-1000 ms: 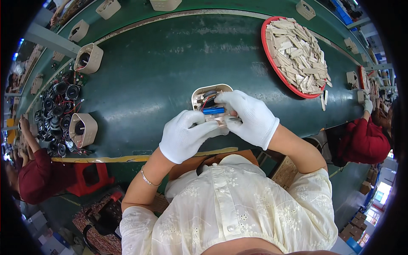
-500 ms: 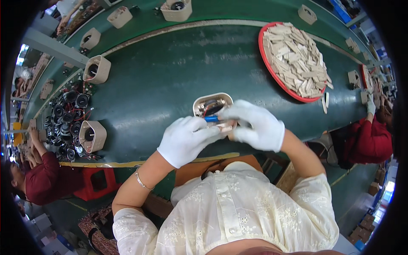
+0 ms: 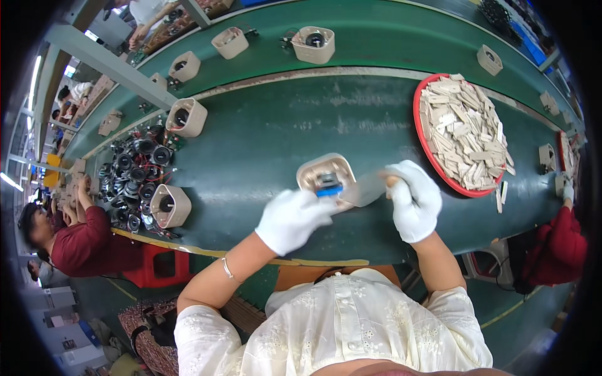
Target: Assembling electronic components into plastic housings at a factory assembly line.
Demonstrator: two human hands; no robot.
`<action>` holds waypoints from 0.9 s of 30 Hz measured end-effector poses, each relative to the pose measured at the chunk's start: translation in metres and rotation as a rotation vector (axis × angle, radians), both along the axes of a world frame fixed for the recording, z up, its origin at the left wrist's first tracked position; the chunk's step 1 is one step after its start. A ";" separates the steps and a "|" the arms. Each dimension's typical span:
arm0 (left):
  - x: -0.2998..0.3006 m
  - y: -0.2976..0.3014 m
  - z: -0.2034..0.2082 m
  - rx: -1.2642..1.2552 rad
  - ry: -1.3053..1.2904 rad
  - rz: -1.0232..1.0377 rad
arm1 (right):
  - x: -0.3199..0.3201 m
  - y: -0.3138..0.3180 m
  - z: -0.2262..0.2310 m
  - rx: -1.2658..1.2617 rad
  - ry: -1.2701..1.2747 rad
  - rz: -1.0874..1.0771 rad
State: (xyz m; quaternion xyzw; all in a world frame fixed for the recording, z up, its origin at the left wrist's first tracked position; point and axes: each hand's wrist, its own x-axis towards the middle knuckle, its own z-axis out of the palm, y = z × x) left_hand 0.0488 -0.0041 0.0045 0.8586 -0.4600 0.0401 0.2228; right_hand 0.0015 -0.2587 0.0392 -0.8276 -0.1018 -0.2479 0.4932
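A beige rounded housing (image 3: 305, 173) stands open side up on the green bench in front of me, with dark parts and a blue block (image 3: 329, 190) showing inside. My white-gloved left hand (image 3: 290, 220) is closed at its near side; what the fingers grip is blurred, though a small beige edge shows at the fingertips. Off to the right, my gloved right hand (image 3: 416, 203) pinches a thin translucent sheet (image 3: 369, 190). Motion smears the sheet, which stretches from that hand toward the housing's near right corner.
A red round tray (image 3: 421, 139) heaped with beige strips (image 3: 467, 135) lies at the right, with loose strips (image 3: 500, 197) beside it. Speakers with wires (image 3: 135, 172) are piled at the left near another housing (image 3: 170, 206). More housings line the far belt (image 3: 389, 37). People work on both sides.
My right hand has moved right, away from the left hand and the housing, and the translucent sheet now shows between them. The whole view has shifted, so the bench appears lower.
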 end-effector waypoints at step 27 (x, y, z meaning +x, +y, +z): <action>0.398 0.135 -0.017 0.141 -0.188 1.205 | 0.016 0.009 -0.032 -0.264 0.202 0.201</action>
